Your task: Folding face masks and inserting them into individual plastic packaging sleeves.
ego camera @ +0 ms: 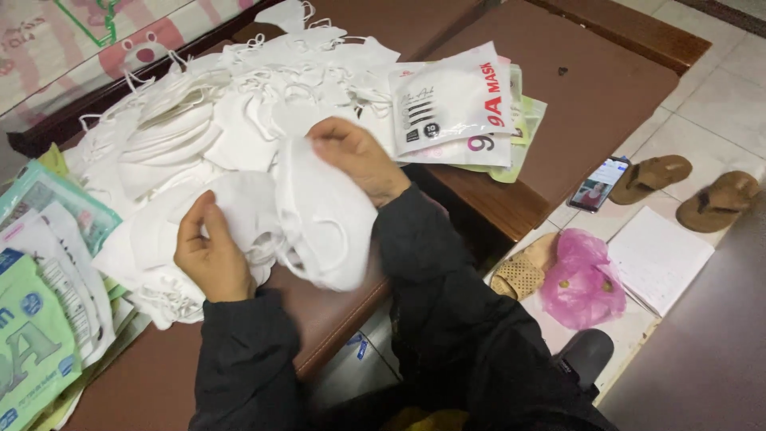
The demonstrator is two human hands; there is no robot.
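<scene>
I see both hands working at a stack of white face masks (323,211) near the middle of the view. The right hand (357,157) is closed over the top edge of the stack, fingers curled down on it, at about 12 o'clock from the stack's centre. The left hand (209,249) sits at about 9 o'clock from the stack, fingers pinched on the white masks lying there. Both arms wear dark sleeves.

The stack rests over the near edge of the brown surface (590,96). A big loose pile of white masks (239,104) spreads at 11 o'clock from the hands. A white printed packet (451,100) lies on a few more packets at 1 o'clock, just beside the pile. More packets, green and white (40,319), lie at 8 o'clock.

On the floor at 3 o'clock I see a phone (600,183), two brown sandals (686,191), a pink plastic bag (582,279) and a white notebook (658,257).
</scene>
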